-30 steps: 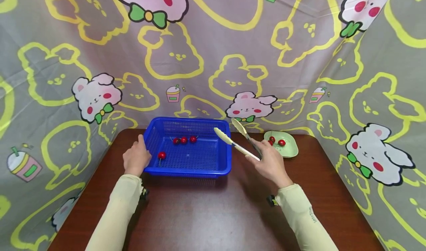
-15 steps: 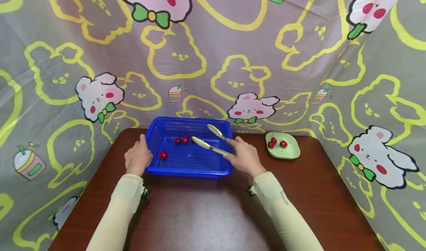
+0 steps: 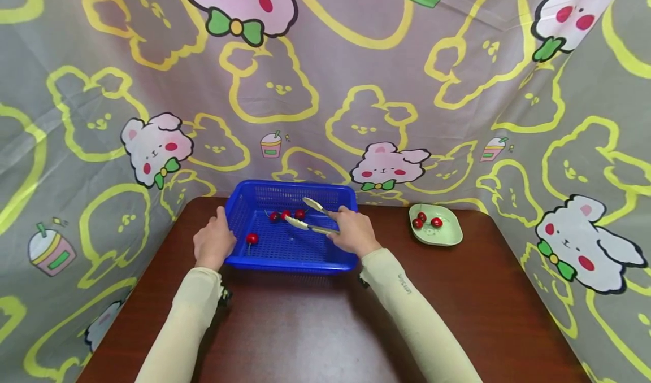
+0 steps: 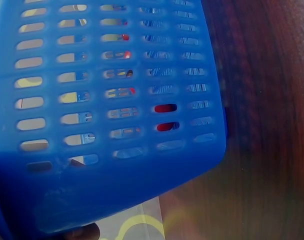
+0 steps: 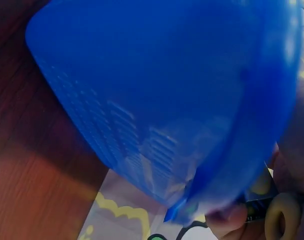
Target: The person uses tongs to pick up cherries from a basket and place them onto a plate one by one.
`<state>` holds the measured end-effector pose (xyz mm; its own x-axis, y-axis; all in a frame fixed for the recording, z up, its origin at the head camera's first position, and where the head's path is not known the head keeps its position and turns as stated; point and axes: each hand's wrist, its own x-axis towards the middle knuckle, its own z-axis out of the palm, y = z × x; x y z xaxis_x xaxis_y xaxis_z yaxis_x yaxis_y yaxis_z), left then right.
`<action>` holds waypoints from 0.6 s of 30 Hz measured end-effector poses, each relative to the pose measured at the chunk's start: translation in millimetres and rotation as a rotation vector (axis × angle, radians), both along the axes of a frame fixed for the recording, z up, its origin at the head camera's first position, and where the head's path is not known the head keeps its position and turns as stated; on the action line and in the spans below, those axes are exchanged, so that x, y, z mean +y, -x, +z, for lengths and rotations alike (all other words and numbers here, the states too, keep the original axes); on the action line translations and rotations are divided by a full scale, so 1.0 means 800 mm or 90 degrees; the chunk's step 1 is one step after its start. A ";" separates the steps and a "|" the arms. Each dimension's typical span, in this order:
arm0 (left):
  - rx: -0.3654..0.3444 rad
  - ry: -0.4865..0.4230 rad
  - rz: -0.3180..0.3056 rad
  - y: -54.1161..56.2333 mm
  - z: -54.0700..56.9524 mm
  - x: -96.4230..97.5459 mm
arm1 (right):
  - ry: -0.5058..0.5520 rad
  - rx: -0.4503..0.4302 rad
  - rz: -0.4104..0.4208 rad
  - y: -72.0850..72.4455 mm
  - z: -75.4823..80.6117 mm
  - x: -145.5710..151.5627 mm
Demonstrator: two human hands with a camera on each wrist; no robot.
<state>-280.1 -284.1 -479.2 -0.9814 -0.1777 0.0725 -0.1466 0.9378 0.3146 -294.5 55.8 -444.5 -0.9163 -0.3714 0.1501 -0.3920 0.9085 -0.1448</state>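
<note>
My left hand grips the left rim of a blue perforated plastic basket. In the left wrist view a fingertip shows below the basket's side, and red shows through its slots. My right hand holds tongs with pale tips over the basket's right half, their arms spread and nothing between them. The lower tip is close to a row of three cherries near the back wall. Another cherry with a stem lies near the left front. The basket's wall fills much of the right wrist view.
A pale green dish with three cherries stands to the right of the basket. Everything rests on a dark brown table. A patterned cloth hangs behind and along both sides.
My right hand has carried the tongs leftward from beside the dish to over the basket, near the cherries at the back. My left hand stays on the rim.
</note>
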 end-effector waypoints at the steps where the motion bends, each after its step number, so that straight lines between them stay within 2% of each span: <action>1: 0.001 0.001 0.000 0.000 0.000 0.000 | -0.003 0.008 0.005 0.001 -0.001 -0.002; 6: 0.000 -0.001 0.003 -0.002 0.000 0.003 | -0.034 0.025 0.024 0.003 -0.009 -0.009; 10: -0.006 -0.007 0.001 -0.003 0.001 0.006 | -0.062 0.026 0.013 0.003 -0.013 -0.012; 18: 0.000 -0.003 0.012 -0.001 0.001 0.004 | -0.071 0.037 0.017 0.006 -0.015 -0.015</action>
<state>-279.4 -281.1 -478.1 -0.9780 -0.1958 0.0722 -0.1634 0.9336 0.3189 -299.7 43.9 -456.7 -0.8965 -0.4133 0.1597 -0.4215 0.9066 -0.0199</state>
